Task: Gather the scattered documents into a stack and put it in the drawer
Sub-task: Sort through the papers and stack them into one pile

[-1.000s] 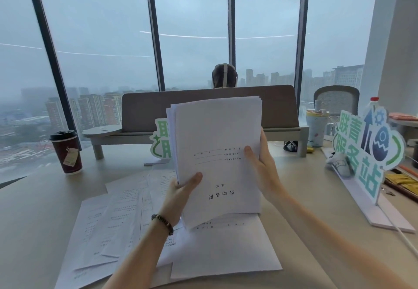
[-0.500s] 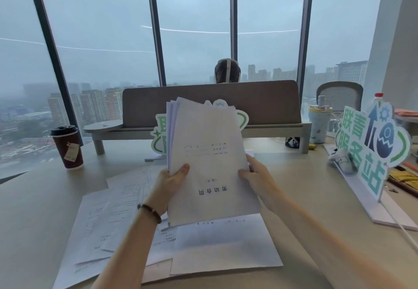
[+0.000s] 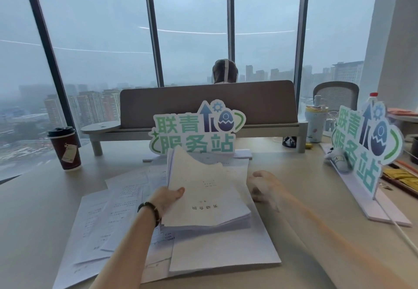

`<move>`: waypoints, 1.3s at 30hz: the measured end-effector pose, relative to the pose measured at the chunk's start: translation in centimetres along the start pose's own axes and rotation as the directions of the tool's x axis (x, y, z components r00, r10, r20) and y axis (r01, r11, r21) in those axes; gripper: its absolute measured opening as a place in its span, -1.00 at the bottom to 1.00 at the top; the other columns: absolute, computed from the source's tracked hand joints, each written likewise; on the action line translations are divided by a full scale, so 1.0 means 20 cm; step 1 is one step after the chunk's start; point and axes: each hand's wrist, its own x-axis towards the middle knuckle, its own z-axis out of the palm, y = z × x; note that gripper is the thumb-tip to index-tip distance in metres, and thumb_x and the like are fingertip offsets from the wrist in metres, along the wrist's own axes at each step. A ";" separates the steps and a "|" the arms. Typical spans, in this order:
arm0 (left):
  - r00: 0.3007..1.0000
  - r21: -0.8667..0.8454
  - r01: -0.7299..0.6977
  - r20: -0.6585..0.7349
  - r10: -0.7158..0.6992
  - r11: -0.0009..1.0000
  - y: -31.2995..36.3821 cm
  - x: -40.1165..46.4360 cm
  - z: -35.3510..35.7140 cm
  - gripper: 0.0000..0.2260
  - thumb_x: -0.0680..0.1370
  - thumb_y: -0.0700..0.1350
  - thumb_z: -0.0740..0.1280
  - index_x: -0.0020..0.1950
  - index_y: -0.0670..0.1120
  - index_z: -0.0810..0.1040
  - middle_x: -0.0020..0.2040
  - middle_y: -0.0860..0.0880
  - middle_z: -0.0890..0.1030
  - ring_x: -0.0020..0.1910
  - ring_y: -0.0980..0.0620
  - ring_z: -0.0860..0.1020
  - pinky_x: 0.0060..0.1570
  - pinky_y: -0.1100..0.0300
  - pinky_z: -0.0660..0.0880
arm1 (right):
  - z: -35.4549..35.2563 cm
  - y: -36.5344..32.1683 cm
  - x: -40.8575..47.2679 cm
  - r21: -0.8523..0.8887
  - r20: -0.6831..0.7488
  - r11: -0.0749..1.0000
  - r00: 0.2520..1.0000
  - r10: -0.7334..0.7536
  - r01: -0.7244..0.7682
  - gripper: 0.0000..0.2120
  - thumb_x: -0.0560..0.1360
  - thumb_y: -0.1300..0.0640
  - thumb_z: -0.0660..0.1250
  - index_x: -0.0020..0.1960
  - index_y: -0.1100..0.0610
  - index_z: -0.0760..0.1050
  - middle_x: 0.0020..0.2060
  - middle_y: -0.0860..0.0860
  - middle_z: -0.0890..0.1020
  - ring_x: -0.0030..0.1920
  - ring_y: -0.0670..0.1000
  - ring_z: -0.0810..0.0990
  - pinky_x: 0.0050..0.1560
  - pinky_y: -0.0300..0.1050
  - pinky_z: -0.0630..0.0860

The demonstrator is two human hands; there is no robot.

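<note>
So, left hand (image 3: 168, 198): pinching the stack's (image 3: 210, 200) left edge
right hand (image 3: 263, 184): blurry, fingers loose, off the stack's right edge
loose sheets (image 3: 108, 216): spread left on the desk (image 3: 34, 209)

Two signs (image 3: 196, 130) (image 3: 366, 144) are standing at twelve and two o'clock, one cup (image 3: 65, 148) at ten, one stack (image 3: 203, 196) at centre, two hands (image 3: 168, 198) (image 3: 262, 184) flanking it.

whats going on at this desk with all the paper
A person is gathering documents on a desk. The left hand grips a stack of papers by its left edge, low over the loose sheets spread on the desk. The right hand, blurred, is beside the stack's right edge and off it. No drawer is in view.
</note>
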 end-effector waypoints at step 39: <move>0.999 -0.119 0.054 -0.002 -0.055 0.991 0.01 0.01 -0.12 -0.62 0.51 -0.01 0.47 0.15 -0.27 0.59 0.07 -0.26 0.67 0.05 -0.23 0.65 0.16 -0.12 0.56 | 0.01 0.08 0.13 0.125 -0.136 0.992 0.991 -0.004 0.021 -0.77 0.50 0.28 0.38 0.14 0.30 0.57 -0.05 0.16 0.67 -0.07 0.13 0.66 0.01 0.09 0.62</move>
